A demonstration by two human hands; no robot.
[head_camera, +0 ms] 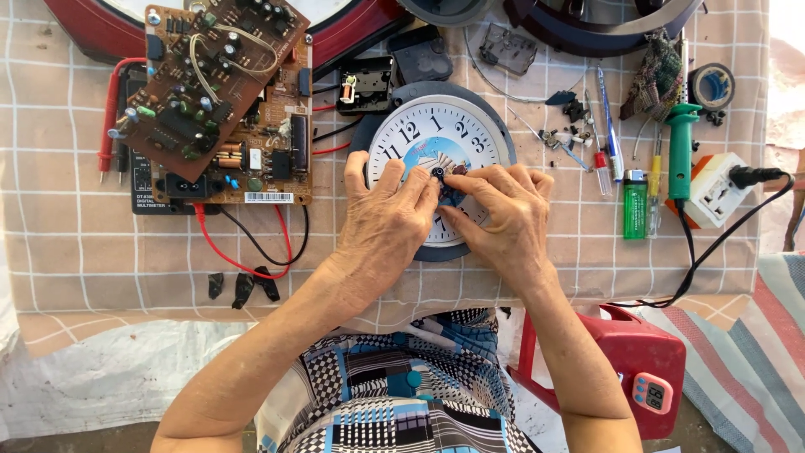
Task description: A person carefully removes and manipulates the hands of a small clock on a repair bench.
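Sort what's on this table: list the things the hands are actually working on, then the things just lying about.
In hand:
round white clock face with grey rim
small black centre hub
left hand and right hand, both on the face

Lying about:
brown circuit boards
green lighter
green-handled soldering iron
white socket adapter
roll of tape

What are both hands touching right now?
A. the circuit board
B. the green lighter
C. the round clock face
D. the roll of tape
C: the left hand and right hand both rest on the white clock face, fingertips meeting at its centre hub.
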